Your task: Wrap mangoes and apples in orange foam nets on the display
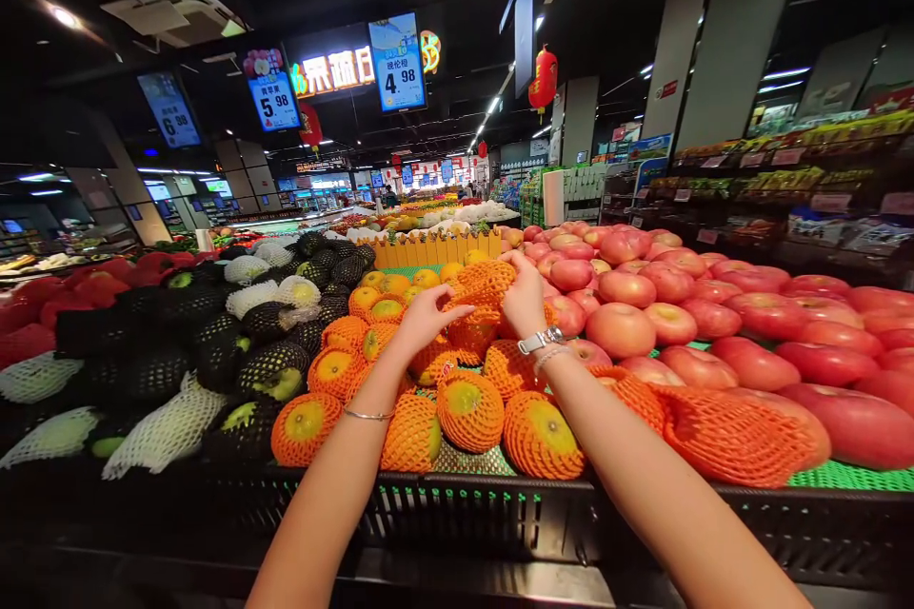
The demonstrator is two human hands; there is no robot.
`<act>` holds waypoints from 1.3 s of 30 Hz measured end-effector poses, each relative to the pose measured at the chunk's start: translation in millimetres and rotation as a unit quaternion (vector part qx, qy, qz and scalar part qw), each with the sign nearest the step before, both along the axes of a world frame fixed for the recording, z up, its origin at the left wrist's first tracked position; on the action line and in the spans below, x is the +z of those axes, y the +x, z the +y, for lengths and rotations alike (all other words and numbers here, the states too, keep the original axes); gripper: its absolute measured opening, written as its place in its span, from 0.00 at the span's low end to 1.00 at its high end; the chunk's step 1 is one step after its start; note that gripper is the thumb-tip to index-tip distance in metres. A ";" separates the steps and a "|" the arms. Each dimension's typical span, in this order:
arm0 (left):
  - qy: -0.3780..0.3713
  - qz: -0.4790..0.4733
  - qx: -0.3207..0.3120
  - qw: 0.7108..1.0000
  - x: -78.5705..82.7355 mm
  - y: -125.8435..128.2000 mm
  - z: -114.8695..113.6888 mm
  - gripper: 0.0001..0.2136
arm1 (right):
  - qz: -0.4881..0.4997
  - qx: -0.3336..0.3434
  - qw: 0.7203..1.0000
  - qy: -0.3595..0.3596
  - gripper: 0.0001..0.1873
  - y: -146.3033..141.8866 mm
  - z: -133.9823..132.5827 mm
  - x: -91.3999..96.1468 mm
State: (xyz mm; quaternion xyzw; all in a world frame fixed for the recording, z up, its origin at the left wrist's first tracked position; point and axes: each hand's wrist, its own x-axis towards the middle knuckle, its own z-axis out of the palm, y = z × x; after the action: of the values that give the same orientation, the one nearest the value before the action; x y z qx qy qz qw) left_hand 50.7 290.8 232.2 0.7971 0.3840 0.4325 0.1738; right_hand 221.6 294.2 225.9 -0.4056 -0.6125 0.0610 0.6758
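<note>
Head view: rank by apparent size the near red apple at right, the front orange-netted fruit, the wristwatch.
1. Near red apple, largest, though it lies close to the camera and near the frame edge, so its true size is unsure.
2. Front orange-netted fruit.
3. Wristwatch on the right hand, clearly smallest.

A supermarket produce section: heaped apples (714,324), netted oranges (467,409), hanging price signs (397,62) and stocked shelves (800,190) show it.

Orange foam-netted fruit (480,290) raised above the netted pile (464,409)
</note>
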 end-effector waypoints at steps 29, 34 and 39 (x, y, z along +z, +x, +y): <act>0.114 0.199 0.042 0.972 -6.2 -4.6 -2.6 0.24 | 0.044 0.217 0.975 -0.030 0.09 6.2 -8.1 15.3; 0.136 0.063 0.005 0.989 1.7 -13.8 2.1 0.24 | -0.070 0.130 0.989 -0.028 0.10 11.3 -3.6 15.1; 0.091 -0.091 -0.072 0.989 16.2 -21.9 -0.8 0.16 | -0.150 0.121 0.981 -0.025 0.09 6.9 1.4 5.3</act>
State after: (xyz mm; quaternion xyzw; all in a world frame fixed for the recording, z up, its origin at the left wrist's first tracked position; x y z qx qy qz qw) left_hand 28.8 290.0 248.4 0.7925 0.2672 0.5227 0.1653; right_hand 228.4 295.6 231.2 -0.3497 -0.7495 0.0961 0.5539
